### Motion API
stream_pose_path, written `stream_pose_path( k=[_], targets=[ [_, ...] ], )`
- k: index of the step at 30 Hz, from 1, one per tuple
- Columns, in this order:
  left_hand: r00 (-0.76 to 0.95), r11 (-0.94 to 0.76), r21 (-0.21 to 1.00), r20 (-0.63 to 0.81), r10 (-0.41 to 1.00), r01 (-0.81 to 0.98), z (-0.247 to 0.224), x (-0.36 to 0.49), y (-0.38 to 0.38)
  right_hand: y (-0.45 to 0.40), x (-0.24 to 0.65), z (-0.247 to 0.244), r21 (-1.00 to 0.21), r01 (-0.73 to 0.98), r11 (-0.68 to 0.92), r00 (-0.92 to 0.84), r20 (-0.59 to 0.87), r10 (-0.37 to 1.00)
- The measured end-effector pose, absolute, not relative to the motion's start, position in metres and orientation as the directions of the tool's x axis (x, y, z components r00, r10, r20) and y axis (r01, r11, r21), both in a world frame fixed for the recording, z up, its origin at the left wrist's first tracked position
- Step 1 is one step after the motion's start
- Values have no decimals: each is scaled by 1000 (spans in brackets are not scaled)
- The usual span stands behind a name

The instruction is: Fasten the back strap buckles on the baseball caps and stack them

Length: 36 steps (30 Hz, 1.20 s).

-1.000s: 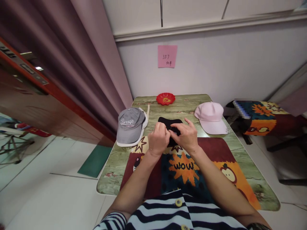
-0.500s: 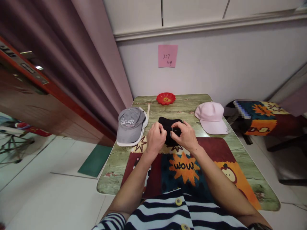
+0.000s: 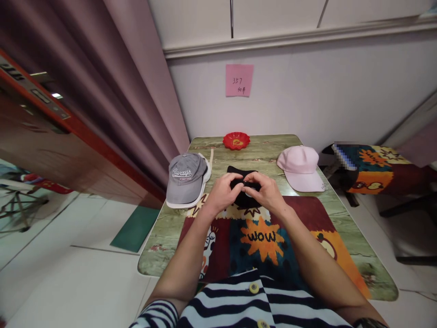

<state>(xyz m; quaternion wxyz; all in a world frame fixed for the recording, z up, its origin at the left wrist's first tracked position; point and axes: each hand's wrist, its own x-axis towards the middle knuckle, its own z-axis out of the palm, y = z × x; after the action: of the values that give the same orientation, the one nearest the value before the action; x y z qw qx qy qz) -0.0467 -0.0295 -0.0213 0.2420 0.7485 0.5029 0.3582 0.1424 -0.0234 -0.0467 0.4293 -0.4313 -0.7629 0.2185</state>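
A black cap [image 3: 246,201] lies at the middle of the table, partly hidden behind my fingers. My left hand [image 3: 223,192] is closed at the left side of its opening, thumb and fingers pinching what looks like the cap's strap. From the other side my right hand [image 3: 268,190] pinches the same narrow black strip, and the fingertips of both hands nearly meet. A small shiny spot shows between them, too small to make out. To the left sits a grey cap [image 3: 186,177] with "Always" lettering, resting over a white one. A pale pink cap [image 3: 302,167] rests to the right.
A red scalloped dish [image 3: 236,140] stands at the table's back edge. Beneath my arms spreads a colourful "WOW" mat [image 3: 261,237] on the green wood-look table [image 3: 160,241]. A pink note [image 3: 239,80] is stuck to the wall. A red-edged door and curtain stand on the left.
My hands have drawn closer together over the black cap, and the left fingers now reach farther across toward the right ones. The caps at the sides and the dish have not moved.
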Motion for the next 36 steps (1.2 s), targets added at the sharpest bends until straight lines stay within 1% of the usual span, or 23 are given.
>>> stream_pose_path(
  k=[1, 3, 5, 8, 14, 20, 28, 32, 36],
  targets=[
    [263, -362, 748, 256, 930, 556, -22, -47, -28, -23, 144, -46, -695, 475, 540, -266, 471, 841],
    [259, -313, 802, 205, 944, 508, -25, -48, -26, -23, 148, -44, -680, 487, 548, -290, 466, 836],
    [245, -278, 846, 181, 952, 455, -29, -50, -23, -23, 153, -41, -674, 503, 541, -317, 438, 841],
    [258, -270, 873, 174, 950, 407, -31, -53, -20, -24, 159, -36, -694, 509, 509, -332, 387, 860],
    [289, -276, 881, 170, 942, 384, -28, -51, -22, -26, 157, -37, -748, 500, 437, -240, 365, 900],
    [248, -264, 888, 178, 952, 377, -33, -51, -22, -27, 152, -40, -723, 516, 460, -211, 414, 886],
    [219, -229, 896, 153, 964, 380, -39, -51, -23, -28, 150, -45, -718, 530, 451, -182, 423, 888],
    [203, -259, 875, 189, 961, 410, -37, -54, -25, -28, 150, -46, -725, 510, 463, -209, 418, 884],
    [248, -316, 842, 225, 942, 438, -35, -65, -26, -27, 166, -47, -763, 406, 503, -283, 419, 863]
  ],
)
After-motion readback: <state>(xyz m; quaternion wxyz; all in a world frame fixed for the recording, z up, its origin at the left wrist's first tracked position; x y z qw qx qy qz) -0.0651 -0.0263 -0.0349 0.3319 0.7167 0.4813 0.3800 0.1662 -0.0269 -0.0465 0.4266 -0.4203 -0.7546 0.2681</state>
